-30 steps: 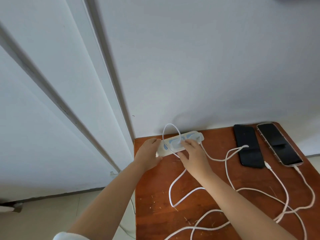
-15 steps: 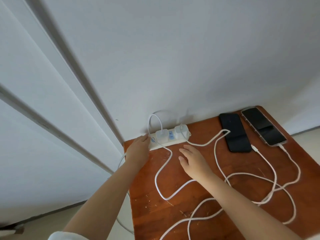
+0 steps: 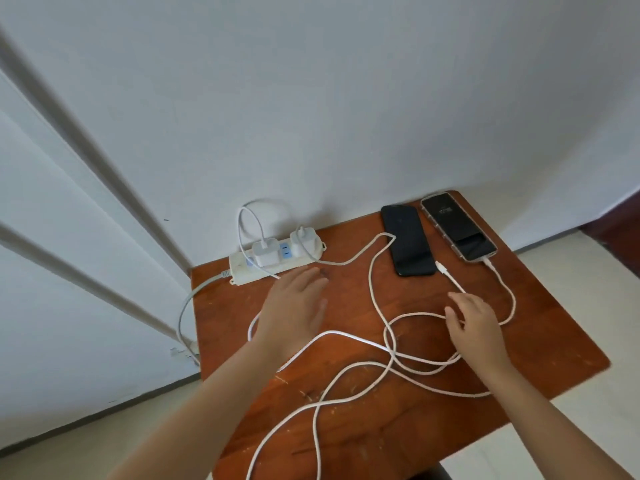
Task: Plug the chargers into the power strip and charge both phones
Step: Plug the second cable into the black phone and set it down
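A white power strip (image 3: 242, 270) lies at the table's back left by the wall. Two white chargers sit plugged in it: one on the left (image 3: 265, 252), one on the right (image 3: 304, 242). Two phones lie at the back right. The clear-cased phone (image 3: 459, 226) has a cable in its near end and a lit screen. The black phone (image 3: 408, 240) has no cable in it; a loose cable plug (image 3: 441, 267) rests just beside its near right corner. My left hand (image 3: 294, 306) hovers open in front of the strip. My right hand (image 3: 474, 320) is open over the tangled white cables (image 3: 381, 344), fingers near the loose cable.
The brown wooden table (image 3: 554, 334) stands against a white wall. The strip's grey cord (image 3: 187, 303) drops off the left edge toward the floor. A white door frame runs along the left. Pale floor tiles surround the table.
Both hands have left the power strip. My left hand drew back to the table in front of it, and my right hand moved right toward the loose cable near the black phone.
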Demonstrator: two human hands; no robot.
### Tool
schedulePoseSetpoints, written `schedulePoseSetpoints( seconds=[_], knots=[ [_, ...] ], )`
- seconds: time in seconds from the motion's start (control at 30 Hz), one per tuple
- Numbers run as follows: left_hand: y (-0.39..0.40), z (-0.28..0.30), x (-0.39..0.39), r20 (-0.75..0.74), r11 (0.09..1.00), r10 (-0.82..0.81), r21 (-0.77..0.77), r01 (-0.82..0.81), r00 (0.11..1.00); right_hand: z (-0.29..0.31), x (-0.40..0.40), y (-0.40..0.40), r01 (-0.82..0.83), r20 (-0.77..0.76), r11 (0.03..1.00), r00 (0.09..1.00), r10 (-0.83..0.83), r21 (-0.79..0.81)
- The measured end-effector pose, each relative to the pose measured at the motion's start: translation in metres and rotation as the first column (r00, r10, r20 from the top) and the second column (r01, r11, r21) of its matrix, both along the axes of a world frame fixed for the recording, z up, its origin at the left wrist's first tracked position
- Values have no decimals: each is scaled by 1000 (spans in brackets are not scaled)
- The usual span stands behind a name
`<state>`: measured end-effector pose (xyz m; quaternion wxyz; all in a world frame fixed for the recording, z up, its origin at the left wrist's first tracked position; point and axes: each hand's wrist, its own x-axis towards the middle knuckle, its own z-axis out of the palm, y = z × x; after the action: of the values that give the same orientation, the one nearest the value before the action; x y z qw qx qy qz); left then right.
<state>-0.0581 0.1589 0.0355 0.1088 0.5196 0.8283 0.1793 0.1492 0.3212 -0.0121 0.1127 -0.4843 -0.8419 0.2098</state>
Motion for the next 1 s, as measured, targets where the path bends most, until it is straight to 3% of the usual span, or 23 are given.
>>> schedulePoseSetpoints(
  seconds=[0.17,0.27,0.5,0.6,0.8,0.87,1.0],
  knots=[
    [31,-13,38,-14,982,-144,-129,141,989,-3,-21,48,86,151,995,984,-92,48],
    [48,-20,58,10,966,-183,-185,182,983,-6,-24,60,48,170,998,984,-55,48],
    [144,-21,64,-50,914,-334,-261,310,941,0,11,82,-40,-39,996,998,43,80],
    [191,-14,60,-91,793,-498,-451,410,862,2,23,98,-110,-120,992,986,118,66],
    [246,-15,54,-60,444,-769,-767,463,637,-3,47,130,-223,-211,974,951,225,34],
    [253,-15,47,-62,397,-823,-775,492,565,-6,53,141,-257,-235,966,937,258,33],
    [263,-14,40,-25,367,-846,-753,546,533,-13,62,159,-283,-263,959,926,270,-11]
  ],
)
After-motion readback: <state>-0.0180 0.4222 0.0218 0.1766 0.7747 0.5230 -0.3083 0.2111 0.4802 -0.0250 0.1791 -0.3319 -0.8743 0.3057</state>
